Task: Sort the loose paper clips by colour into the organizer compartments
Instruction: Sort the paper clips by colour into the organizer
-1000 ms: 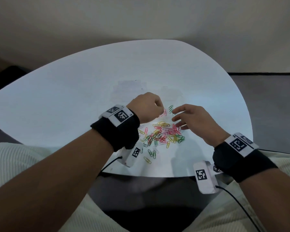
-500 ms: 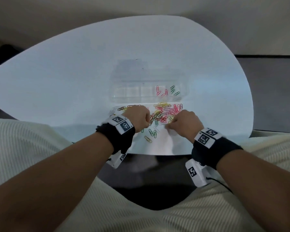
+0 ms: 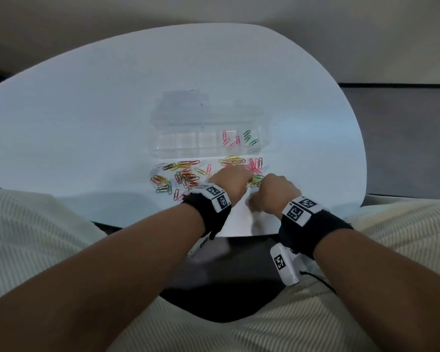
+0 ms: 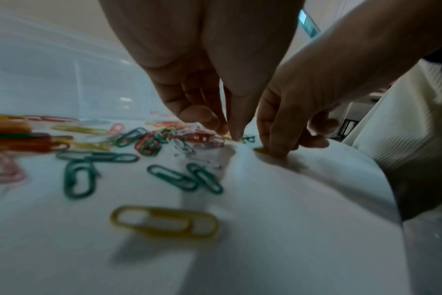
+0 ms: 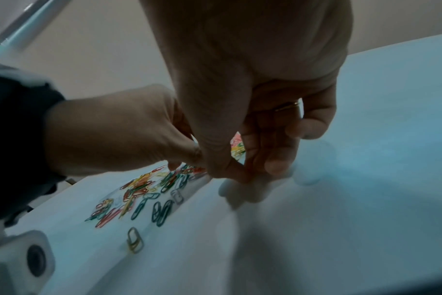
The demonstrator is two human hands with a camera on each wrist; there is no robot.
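Note:
A clear organizer (image 3: 188, 148) lies on the white table, with pink clips (image 3: 230, 141) and green clips (image 3: 249, 137) in its two right compartments. Loose paper clips (image 3: 186, 177) of mixed colours are scattered in front of it. My left hand (image 3: 247, 177) reaches down into the pile's right part, thumb and forefinger tips almost together (image 4: 228, 131); any clip between them is hidden. Close beside it, my right hand (image 3: 258, 193) has its fingers curled, pinching a yellow clip (image 4: 260, 150) against the table. The right wrist view shows that pinch (image 5: 240, 177) blurred.
One yellow clip (image 4: 164, 221) and several green clips (image 4: 184, 177) lie apart on the near side of the pile. The table's front edge (image 3: 239, 235) runs just behind my wrists. The organizer's lid (image 3: 183, 102) stands open behind its compartments.
One second ago both hands were over the organizer, the right one spread. They have drawn back to the loose pile, curled their fingers and moved close together.

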